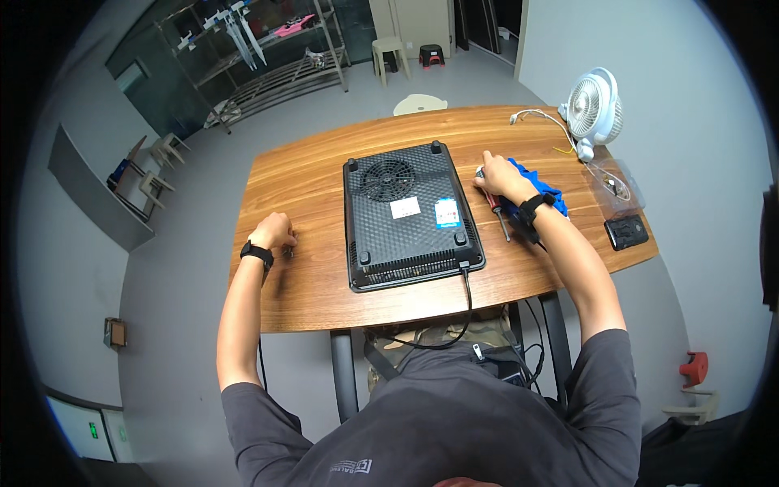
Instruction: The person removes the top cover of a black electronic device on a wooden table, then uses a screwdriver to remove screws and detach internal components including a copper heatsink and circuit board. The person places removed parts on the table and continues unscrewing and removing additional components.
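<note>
A black induction cooker point(414, 223) lies upside down in the middle of the wooden table, with its round fan grille, feet and two labels facing up. To its left, my left hand point(274, 231) rests low over the tabletop, its fingers curled around or against a small dark bit that is too small to name. On the other side, my right hand point(505, 178) has its fingers closed at the handle end of a red-handled screwdriver point(494, 204), whose metal shaft points toward me. A blue cloth point(542, 188) lies beside and partly beneath my right wrist.
At the right of the table point(312, 178) stand a white fan point(592, 109), a clear plastic bag point(614, 188) and a black case-like object point(626, 232). A black cord point(468, 304) runs from the cooker over the front edge. A stool point(419, 104) sits beyond the table.
</note>
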{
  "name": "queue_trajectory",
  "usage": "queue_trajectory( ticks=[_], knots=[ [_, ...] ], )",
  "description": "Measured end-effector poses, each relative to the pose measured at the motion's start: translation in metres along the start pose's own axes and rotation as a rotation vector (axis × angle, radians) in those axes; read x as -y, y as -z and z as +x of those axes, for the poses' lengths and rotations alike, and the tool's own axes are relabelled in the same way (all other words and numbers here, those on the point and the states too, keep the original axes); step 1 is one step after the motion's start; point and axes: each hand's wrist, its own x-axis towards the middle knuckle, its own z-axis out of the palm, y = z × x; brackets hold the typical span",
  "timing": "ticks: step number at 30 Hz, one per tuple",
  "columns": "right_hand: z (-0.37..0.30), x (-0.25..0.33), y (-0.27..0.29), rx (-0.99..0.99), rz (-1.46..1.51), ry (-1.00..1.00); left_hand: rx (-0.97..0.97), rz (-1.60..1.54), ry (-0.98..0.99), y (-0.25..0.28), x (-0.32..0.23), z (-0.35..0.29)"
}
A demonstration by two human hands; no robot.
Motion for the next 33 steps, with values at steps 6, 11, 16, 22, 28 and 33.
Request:
queue_trajectory(
  ticks=[6, 11, 16, 22, 28, 33],
  knots=[
    [-0.032, 0.020, 0.001, -0.404, 0.023, 0.203, -0.193, -0.225, -0.121, 0.015, -0.043, -0.022],
    [-0.043, 0.065, 0.006, -0.061, 0.029, 0.229, -0.249, -0.439, -0.224, -0.010, -0.096, -0.020],
    [-0.020, 0.066, -0.002, -0.043, 0.003, 0.187, -0.235, -0.447, -0.184, -0.008, -0.133, -0.008],
    [0.021, 0.056, 0.019, 0.087, 0.005, 0.214, -0.194, -0.425, -0.083, 0.002, -0.140, 0.021],
    [0.073, 0.050, 0.036, 0.232, 0.051, 0.195, -0.224, -0.361, -0.067, 0.012, -0.132, 0.062],
    [0.120, 0.025, 0.003, 0.148, 0.084, 0.457, -0.224, -0.332, -0.063, 0.022, -0.135, 0.103]
  ],
)
